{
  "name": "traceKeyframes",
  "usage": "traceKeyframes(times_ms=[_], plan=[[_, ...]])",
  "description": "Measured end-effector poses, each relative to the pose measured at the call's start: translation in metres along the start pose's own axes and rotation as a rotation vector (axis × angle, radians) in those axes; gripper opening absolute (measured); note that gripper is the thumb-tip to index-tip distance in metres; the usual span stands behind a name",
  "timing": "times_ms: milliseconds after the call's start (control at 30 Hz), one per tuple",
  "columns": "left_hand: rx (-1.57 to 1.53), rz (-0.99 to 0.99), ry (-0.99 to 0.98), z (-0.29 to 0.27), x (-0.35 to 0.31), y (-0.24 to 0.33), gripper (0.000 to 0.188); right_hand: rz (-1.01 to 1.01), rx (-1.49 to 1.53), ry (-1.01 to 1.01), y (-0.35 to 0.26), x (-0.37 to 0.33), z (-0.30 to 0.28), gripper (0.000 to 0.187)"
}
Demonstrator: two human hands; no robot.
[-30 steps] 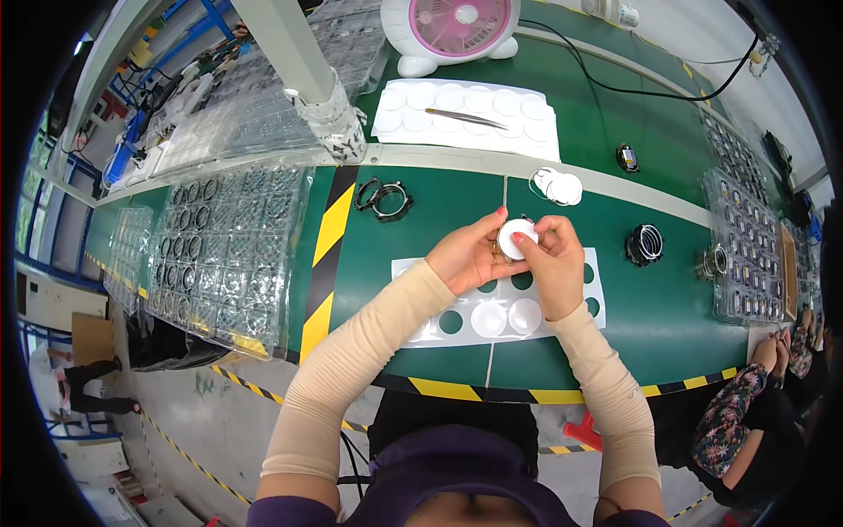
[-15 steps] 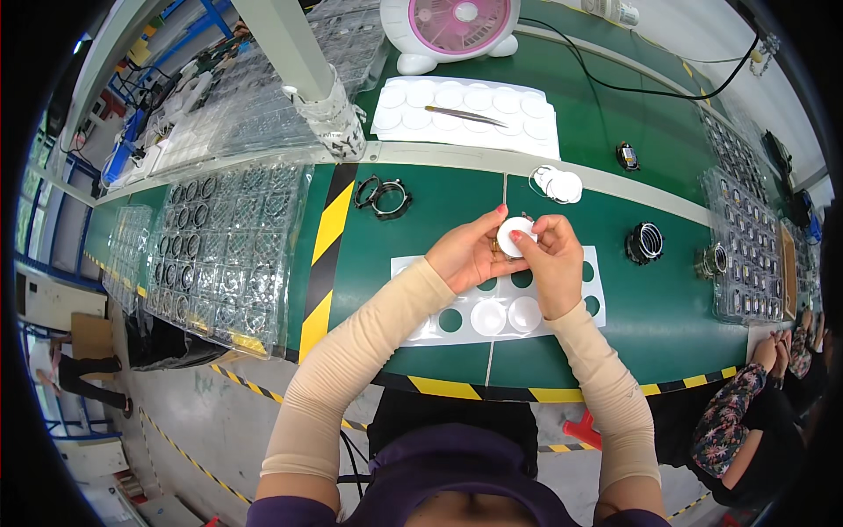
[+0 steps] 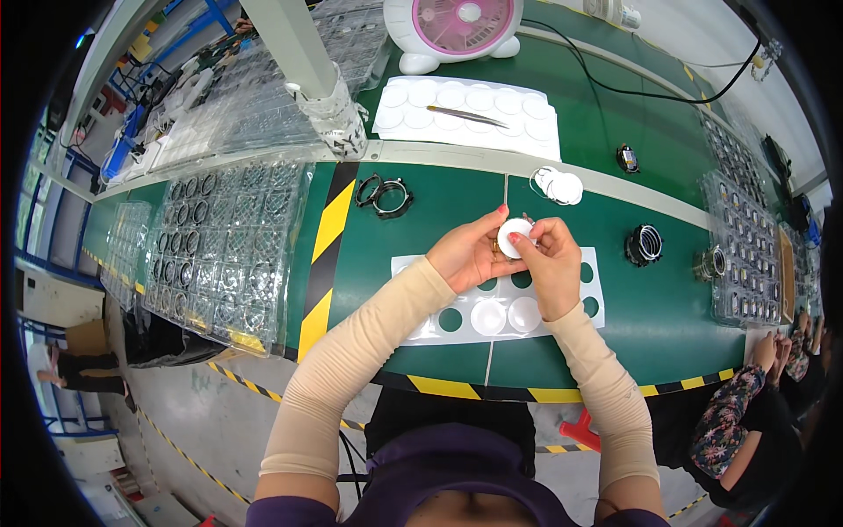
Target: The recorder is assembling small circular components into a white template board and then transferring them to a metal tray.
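Over the middle of the green bench, both hands meet around a small round part with a white disc [image 3: 509, 235] on its upper face. My left hand [image 3: 468, 256] cradles it from the left with fingers closed about it. From the right, my right hand [image 3: 556, 268] pinches it, the thumb pressing on the white face. Fingers hide most of the part's sides. Beneath the hands lies a white sticker sheet [image 3: 598, 281] with round holes and a few white circles. Beyond them rests a small pile of loose white discs [image 3: 565, 187].
Black rings [image 3: 392, 211] lie left, more rings [image 3: 645, 245] right. Clear trays [image 3: 237, 255] of rings and a tray [image 3: 742, 263] of parts flank the bench. Behind a raised rail are tweezers [image 3: 465, 114] on white sheets and a pink-white fan [image 3: 461, 26]. A post [image 3: 299, 61] stands left.
Both hands stay in place on the round part; the right fingers and thumb shift only slightly over its white face. In the background at far left, a person has moved a little.
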State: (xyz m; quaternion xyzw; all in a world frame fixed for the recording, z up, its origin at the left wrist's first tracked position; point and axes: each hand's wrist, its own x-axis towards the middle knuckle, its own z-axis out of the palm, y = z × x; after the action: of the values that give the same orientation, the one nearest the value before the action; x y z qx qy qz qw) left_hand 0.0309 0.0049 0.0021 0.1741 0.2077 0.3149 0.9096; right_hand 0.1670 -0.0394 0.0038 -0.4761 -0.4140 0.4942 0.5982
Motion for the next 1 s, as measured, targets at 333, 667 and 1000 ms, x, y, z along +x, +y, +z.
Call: traceKeyframes(times_ms=[333, 667, 1000], plan=[[0.020, -0.030, -0.064, 0.004, -0.007, 0.003, 0.026, -0.046, -0.362, -0.106, -0.009, 0.005, 0.004, 0.019], [0.005, 0.014, -0.039, 0.005, -0.006, -0.002, 0.023, 0.083, -0.172, -0.097, -0.008, 0.001, 0.001, 0.013], [0.064, 0.014, 0.013, 0.008, -0.007, 0.003, 0.029, 0.052, -0.123, -0.074, -0.008, 0.003, -0.001, 0.022]])
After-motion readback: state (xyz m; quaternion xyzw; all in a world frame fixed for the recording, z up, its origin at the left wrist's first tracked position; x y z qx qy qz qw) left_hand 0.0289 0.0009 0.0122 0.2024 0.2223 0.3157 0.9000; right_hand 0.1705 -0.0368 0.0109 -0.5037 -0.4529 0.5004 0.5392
